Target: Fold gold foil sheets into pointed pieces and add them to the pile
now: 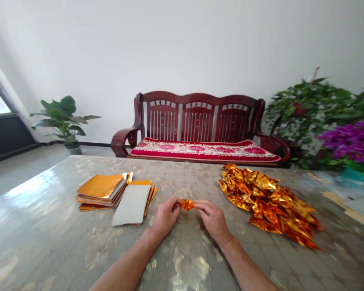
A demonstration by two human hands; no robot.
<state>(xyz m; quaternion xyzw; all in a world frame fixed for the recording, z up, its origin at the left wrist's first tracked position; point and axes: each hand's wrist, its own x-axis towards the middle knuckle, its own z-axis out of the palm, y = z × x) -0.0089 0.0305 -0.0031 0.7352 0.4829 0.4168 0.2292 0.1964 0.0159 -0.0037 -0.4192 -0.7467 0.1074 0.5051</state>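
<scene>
"Two bare forearms (130, 258) lie nearest, over the desk (189, 264) — what's held?"

"Left hand (166, 217) and right hand (215, 220) each have fingers (174, 200) pinched together, gripping opposite ends of a small foil piece (187, 205)."

"Where's that piece?"

"Between the hands, over the desk — an orange-topped stack (101, 186) and a grey-topped stack (132, 203) of paper sit to the left, a heap of shiny foil (266, 202) to the right."

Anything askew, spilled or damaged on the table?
Just untidiness: the grey-topped stack sits askew, orange edges fanning out on its right; the orange-topped stack has uneven edges too. The foil pieces lie in a loose heap. No clear spill or damage.
</scene>
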